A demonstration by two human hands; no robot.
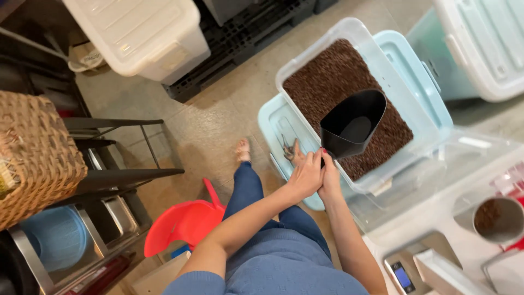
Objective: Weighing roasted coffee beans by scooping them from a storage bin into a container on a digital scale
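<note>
Tiled floor [213, 125] carries a clear plastic bin [327, 41] filled with dark brown granules [333, 82], resting on a pale blue lid [406, 65], while above it the left hand [305, 176] and right hand [330, 177] close together on the handle of an empty black scoop [352, 124].

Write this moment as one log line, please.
left hand + right hand: grip black scoop | scoop: empty, over clear bin of brown grains
</note>
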